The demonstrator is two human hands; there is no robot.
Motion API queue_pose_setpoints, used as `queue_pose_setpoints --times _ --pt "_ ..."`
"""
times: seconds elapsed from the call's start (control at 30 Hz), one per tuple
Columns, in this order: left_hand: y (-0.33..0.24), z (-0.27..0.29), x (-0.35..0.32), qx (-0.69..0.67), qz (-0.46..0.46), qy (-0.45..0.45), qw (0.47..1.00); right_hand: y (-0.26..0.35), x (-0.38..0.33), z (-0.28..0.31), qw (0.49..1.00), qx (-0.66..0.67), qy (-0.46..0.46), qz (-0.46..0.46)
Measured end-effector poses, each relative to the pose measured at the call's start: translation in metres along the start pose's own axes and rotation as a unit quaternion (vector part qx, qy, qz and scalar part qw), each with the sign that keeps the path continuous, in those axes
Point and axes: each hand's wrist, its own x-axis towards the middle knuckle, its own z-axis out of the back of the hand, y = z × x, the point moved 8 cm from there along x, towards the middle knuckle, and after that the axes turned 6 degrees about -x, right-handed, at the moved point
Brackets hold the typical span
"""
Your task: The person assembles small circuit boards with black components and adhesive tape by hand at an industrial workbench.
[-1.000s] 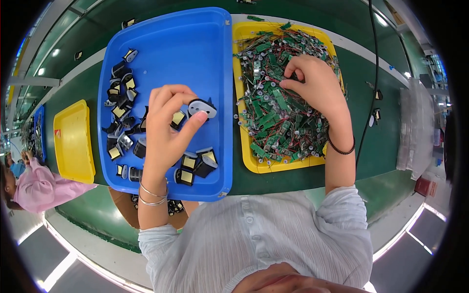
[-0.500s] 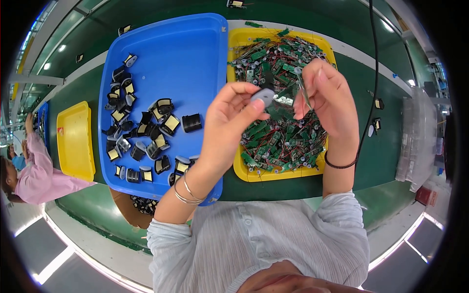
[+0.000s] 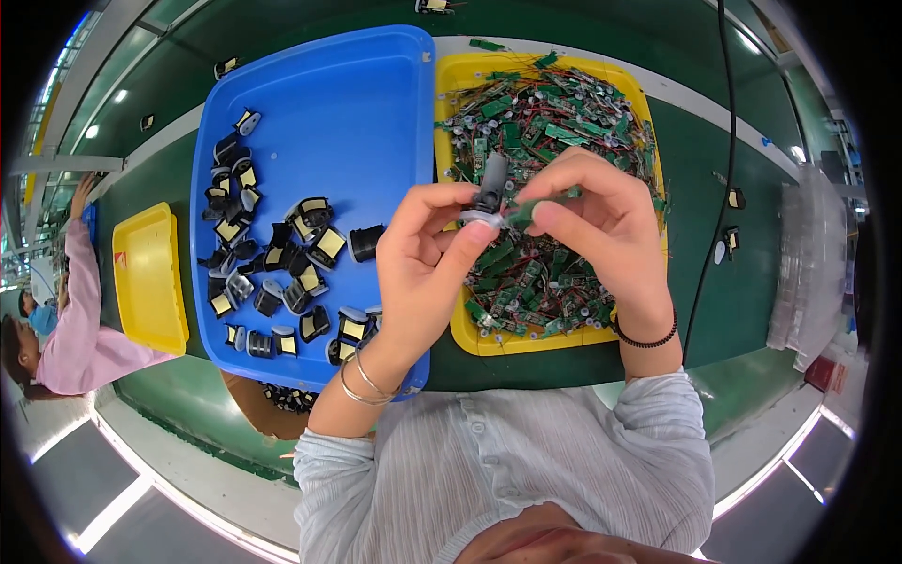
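Note:
My left hand (image 3: pixel 423 249) is closed on a small black plastic housing (image 3: pixel 491 180) with a pale round end, its dark body pointing away from me. Close against that round end, my right hand (image 3: pixel 606 226) pinches a small green circuit board (image 3: pixel 521 216), partly hidden by the fingers. Whether board and housing touch, I cannot tell. Both hands are above a yellow tray (image 3: pixel 507 346) heaped with green circuit boards (image 3: pixel 573 117) with thin red and black wires. To the left, a blue tray (image 3: pixel 348 113) holds several black housings (image 3: pixel 327 242) with cream pads.
An empty-looking yellow tray (image 3: pixel 150 282) lies further left, near a person in pink (image 3: pixel 83 310). A cardboard box (image 3: pixel 246 404) of small dark parts is below the blue tray. A black cable (image 3: pixel 729 141) hangs at the right, beside loose parts (image 3: pixel 733 237) on the green table.
My right hand has come down and left, bringing the circuit board up to the housing. My left hand has turned the housing so its dark body shows. The person in pink has raised an arm.

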Motion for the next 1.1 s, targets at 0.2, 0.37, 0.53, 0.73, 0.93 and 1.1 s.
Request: queue_pose_setpoints --times 0.2,0.37,0.53,0.73,0.93,1.1 --pt "0.000 -0.006 -0.005 -0.035 0.013 0.033 0.999 -0.002 -0.008 -0.013 0.993 0.118 0.000 -0.012" --pt "0.012 -0.002 -0.005 -0.034 0.070 0.032 0.996 -0.005 -0.011 -0.023 0.986 0.165 0.034 -0.016" --pt "0.008 0.001 -0.005 0.006 0.037 0.015 0.999 -0.003 -0.011 -0.020 0.986 0.167 -0.002 0.002" --pt "-0.003 -0.006 -0.006 -0.051 0.005 0.022 0.998 0.008 -0.014 -0.012 0.989 0.006 -0.047 0.143" --pt "-0.009 0.002 -0.008 0.011 -0.023 0.014 1.000 0.009 -0.012 -0.012 0.991 -0.094 -0.046 0.089" --pt "-0.015 0.000 -0.009 0.073 -0.045 0.021 0.996 -0.003 -0.011 -0.015 0.998 -0.055 0.005 -0.004"
